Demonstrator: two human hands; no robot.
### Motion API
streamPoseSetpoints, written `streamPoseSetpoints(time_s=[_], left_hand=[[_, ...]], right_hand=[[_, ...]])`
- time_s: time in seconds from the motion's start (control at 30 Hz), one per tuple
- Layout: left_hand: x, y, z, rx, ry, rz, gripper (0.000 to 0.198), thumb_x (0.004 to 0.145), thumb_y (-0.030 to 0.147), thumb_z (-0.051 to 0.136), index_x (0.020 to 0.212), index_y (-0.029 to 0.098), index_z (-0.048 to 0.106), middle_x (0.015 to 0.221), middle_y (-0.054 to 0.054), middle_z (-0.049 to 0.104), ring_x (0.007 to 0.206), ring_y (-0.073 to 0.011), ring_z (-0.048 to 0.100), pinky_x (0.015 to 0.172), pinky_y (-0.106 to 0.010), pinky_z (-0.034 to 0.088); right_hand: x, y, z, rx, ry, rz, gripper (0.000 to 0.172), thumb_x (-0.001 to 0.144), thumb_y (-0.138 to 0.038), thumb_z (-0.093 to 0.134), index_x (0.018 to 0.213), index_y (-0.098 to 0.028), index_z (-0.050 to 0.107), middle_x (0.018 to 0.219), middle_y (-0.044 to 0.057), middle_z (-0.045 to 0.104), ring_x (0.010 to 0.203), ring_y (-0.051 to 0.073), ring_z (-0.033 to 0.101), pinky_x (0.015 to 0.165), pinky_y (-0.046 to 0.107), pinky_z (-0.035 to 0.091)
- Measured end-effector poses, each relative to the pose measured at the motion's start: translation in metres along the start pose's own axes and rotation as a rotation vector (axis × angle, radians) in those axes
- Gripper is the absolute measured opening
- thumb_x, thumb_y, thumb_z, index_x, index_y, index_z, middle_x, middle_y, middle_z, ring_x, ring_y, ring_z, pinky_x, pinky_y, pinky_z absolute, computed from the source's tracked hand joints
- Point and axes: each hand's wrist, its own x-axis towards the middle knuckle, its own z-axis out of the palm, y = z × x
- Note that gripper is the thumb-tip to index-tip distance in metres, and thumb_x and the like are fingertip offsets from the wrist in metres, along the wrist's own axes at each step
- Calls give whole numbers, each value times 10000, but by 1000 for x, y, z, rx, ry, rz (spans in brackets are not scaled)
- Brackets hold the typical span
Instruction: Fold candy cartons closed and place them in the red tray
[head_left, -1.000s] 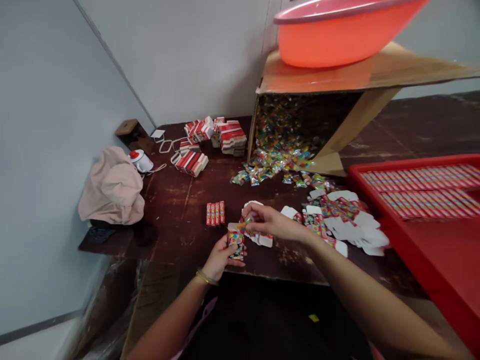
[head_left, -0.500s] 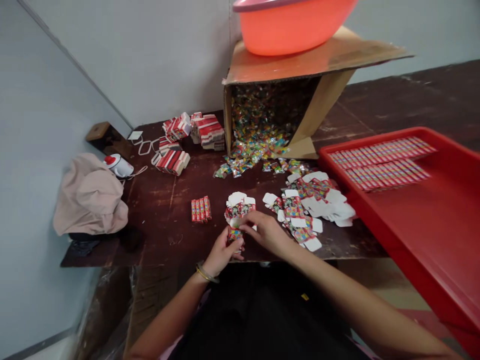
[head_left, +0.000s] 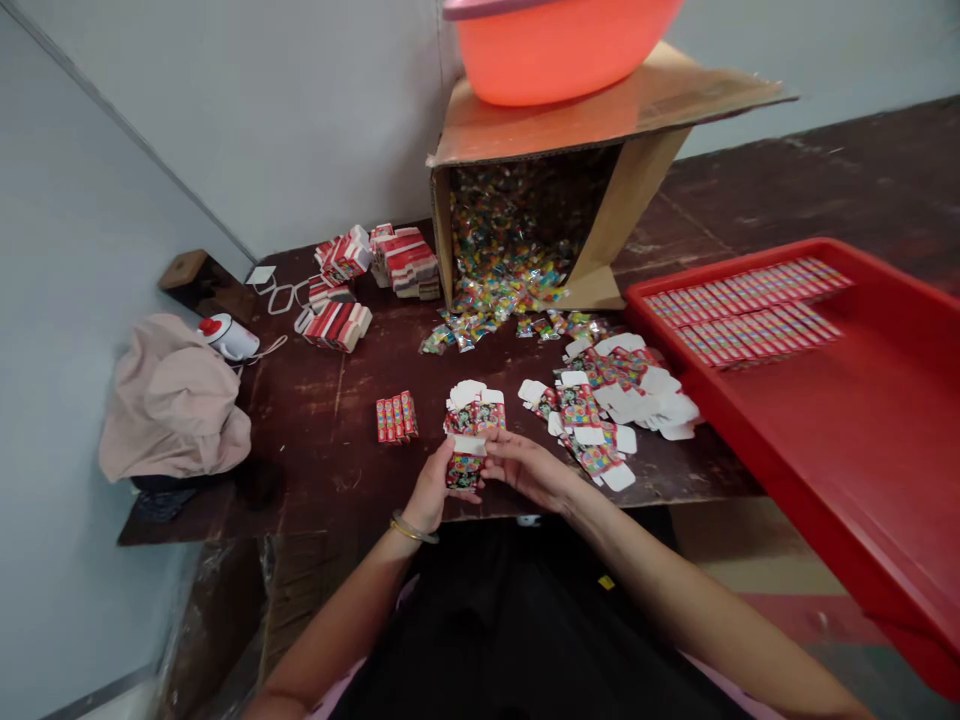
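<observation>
Right hand: moved from over the top of the carton to its right edge, where my fingers now hold it.
Left hand: my fingers are closed on the carton's left side; a bangle circles that wrist.
Carton: between my two hands, lower centre of the frame, patterned face showing, white flap at its upper end; how far the flap is folded I cannot tell.
Pile: flap-ended cartons on the desk, just above my hands.
Heap: more of them, right of centre.
Row: red cartons side by side, left of my hands.
Sweets: wrapped, spilling from the box at upper centre; a basin sits on top.
Tray: red, right of the frame, two rows of cartons along its far part.
Stacks: striped red and white, left of the box.
Mug: left side, beside pink cloth.
</observation>
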Motion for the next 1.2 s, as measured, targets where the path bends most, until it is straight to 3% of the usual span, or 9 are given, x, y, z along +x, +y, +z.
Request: streamPoseSetpoints(time_s=[0.1, 0.2, 0.3, 0.4, 0.5, 0.63, 0.77, 1.07, 1.2], left_hand=[[-4, 6, -2, 37, -25, 36, 627, 803, 635, 449, 1071, 93, 614, 817, -108, 685, 656, -175, 632, 498, -260, 548], [-6, 10, -7, 217, -64, 136, 531, 789, 563, 517, 1055, 118, 633, 908, -97, 664, 730, -177, 616, 509, -250, 553], [-4, 12, -13, 421, -58, 201, 437, 774, 475, 563, 1031, 133, 654, 916, -78, 639, 731, -158, 582, 477, -210, 531], [0, 14, -17, 363, -29, 147, 443, 789, 458, 521, 1061, 129, 640, 930, -85, 634, 761, -173, 582, 452, -209, 525], [0, 18, -19, 237, -79, 119, 436, 781, 439, 544, 1071, 124, 630, 967, -99, 635, 824, -200, 599, 491, -232, 546], [-8, 20, -20, 93, -227, 67, 438, 785, 416, 583, 1124, 140, 587, 919, -82, 623, 787, -191, 618, 558, -277, 567], [-17, 17, -23, 141, -186, 22, 445, 767, 410, 646, 1112, 139, 571, 853, -52, 588, 708, -159, 602, 481, -228, 532], [-14, 19, -42, 270, -206, 73, 496, 788, 416, 640, 1214, 177, 553, 927, -48, 547, 796, -140, 543, 583, -221, 537], [-14, 16, -49, 237, -218, 64, 499, 773, 425, 654, 1191, 169, 561, 912, -49, 544, 802, -149, 539, 575, -221, 525]], right_hand=[[0, -8, 7, -46, -32, -25, 246, 715, -260, 757, 898, -160, 627, 805, -2, 614, 663, 90, 603, 702, 231, 539], [2, -13, 16, -274, -36, -86, 196, 719, -237, 715, 892, -173, 647, 874, 13, 625, 702, 120, 600, 656, 248, 529], [3, -13, 23, -722, -18, -318, 129, 766, -204, 656, 889, -185, 689, 880, 36, 646, 814, 173, 599, 764, 317, 510], [1, -13, 27, -1000, -70, -538, 205, 892, -248, 540, 1001, -203, 708, 1022, 75, 660, 979, 209, 588, 912, 374, 452], [1, -15, 25, -1013, -49, -560, 269, 947, -309, 475, 1014, -212, 717, 1041, 73, 677, 995, 206, 608, 927, 373, 455], [6, -14, 20, -1092, 31, -620, 229, 910, -331, 556, 1036, -230, 718, 1016, 62, 688, 958, 202, 629, 898, 357, 483], [8, -6, 21, -1154, -7, -728, 272, 938, -322, 500, 1109, -225, 689, 1058, 77, 675, 976, 199, 627, 875, 341, 498], [25, -5, 26, -1112, -9, -626, 244, 941, -326, 505, 1030, -232, 711, 967, 47, 717, 870, 189, 672, 807, 312, 531], [26, 1, 20, -1215, -78, -726, 260, 952, -302, 479, 1103, -250, 685, 1033, 48, 702, 983, 199, 642, 903, 356, 502]])
